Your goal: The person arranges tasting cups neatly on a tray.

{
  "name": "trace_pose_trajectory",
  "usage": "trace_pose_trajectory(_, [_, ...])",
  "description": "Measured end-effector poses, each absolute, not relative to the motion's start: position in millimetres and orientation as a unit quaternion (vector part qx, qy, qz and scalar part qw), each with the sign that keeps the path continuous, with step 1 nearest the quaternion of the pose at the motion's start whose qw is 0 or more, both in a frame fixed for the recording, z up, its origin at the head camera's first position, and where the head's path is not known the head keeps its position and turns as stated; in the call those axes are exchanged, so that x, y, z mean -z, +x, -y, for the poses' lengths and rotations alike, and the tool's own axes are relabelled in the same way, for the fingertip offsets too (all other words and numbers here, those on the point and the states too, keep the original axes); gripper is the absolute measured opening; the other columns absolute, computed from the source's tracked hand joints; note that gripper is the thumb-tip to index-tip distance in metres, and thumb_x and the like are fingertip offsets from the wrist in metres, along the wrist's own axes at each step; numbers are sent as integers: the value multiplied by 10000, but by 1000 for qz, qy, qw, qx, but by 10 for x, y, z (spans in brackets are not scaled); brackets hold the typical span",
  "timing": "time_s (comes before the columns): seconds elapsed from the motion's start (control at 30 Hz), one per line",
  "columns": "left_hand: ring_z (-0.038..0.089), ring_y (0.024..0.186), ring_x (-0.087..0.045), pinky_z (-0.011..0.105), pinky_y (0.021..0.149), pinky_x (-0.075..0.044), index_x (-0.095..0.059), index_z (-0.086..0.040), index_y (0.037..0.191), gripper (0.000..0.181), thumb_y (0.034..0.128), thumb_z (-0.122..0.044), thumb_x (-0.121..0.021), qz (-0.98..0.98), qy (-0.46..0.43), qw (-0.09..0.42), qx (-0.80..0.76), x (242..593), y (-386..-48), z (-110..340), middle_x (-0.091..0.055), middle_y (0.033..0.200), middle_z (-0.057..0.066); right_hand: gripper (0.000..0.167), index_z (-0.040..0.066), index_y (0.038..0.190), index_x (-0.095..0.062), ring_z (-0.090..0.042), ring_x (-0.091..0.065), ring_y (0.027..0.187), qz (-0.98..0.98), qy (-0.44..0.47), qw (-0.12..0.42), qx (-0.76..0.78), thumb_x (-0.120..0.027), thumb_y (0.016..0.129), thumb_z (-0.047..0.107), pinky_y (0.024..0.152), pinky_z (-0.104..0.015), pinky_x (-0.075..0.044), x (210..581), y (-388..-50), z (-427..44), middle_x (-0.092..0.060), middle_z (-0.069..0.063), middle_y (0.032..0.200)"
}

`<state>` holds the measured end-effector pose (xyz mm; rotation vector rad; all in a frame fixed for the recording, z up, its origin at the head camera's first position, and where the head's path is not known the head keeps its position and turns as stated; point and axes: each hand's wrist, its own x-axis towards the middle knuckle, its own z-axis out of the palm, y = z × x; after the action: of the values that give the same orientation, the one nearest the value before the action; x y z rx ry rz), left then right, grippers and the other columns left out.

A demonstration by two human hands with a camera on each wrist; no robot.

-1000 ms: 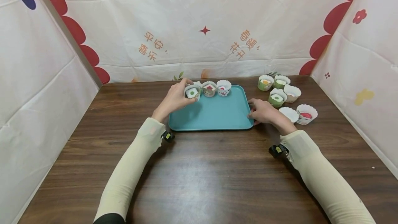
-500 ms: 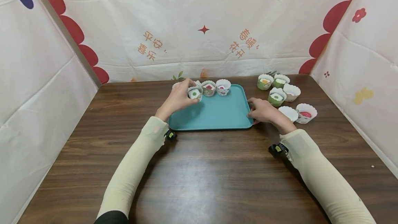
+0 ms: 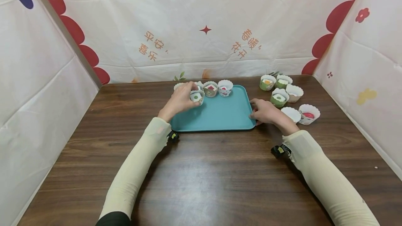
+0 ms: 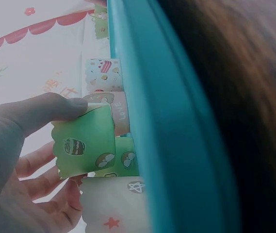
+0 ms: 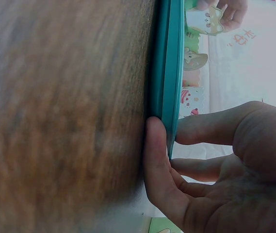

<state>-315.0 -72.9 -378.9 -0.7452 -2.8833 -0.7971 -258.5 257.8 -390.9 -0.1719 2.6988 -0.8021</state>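
The left hand (image 3: 179, 101) pinches a green paper cup (image 4: 87, 141) by its rim, thumb on the near side, over the back left part of the teal tray (image 3: 216, 114). A white block with a green mark (image 3: 196, 97) lies in that cup. Behind and beside it on the tray's back edge stand a pinkish-brown cup (image 3: 210, 89), a white patterned cup (image 3: 225, 88), another green cup (image 4: 126, 158) and a pale cup (image 4: 116, 204). The right hand (image 3: 267, 111) grips the tray's right edge, its fingers and thumb (image 5: 208, 127) on either side of the rim.
On the wooden table (image 3: 194, 173), right of the tray, several paper cups stand grouped, among them a green one (image 3: 279, 98), a white one (image 3: 291, 115) and one with a red item (image 3: 309, 114). A printed cloth (image 3: 176, 16) hangs behind the table.
The left hand and its cup have shifted slightly right and toward the tray's near side, uncovering a pale cup at the back left. The right hand stays on the tray's edge.
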Motion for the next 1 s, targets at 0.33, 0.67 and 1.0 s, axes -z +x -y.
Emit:
trace_pose_trajectory(0.33, [280,1137,-589,451,978,-525,-607,-81,1257,505,849,-264,-842,938,-247,35,241,3854,-3176,712,-654,1223,107,672,-126,1535,-317,-234,-680,732,-945,-60,159,281,-615,957,47,625,-322,-647,3907,-2564,-2590,-597,-231,987])
trace_pose_trajectory(0.67, [304,1186,-568,463,1029,-511,-616,-76,1239,470,863,-258,-831,938,-250,30,238,3875,-3175,722,-613,1223,105,655,-117,1533,-329,-238,-682,755,-943,-60,158,288,-611,967,52,635,-325,-652,3904,-2576,-2572,-588,-228,986])
trace_pose_trajectory(1.0, [313,1231,-548,476,1057,-498,-616,-81,1296,503,866,-230,-831,939,-249,11,239,3876,-3173,724,-589,1284,114,652,-119,1530,-329,-238,-686,763,-942,-60,159,288,-612,967,49,637,-320,-653,3906,-2568,-2577,-590,-237,1002])
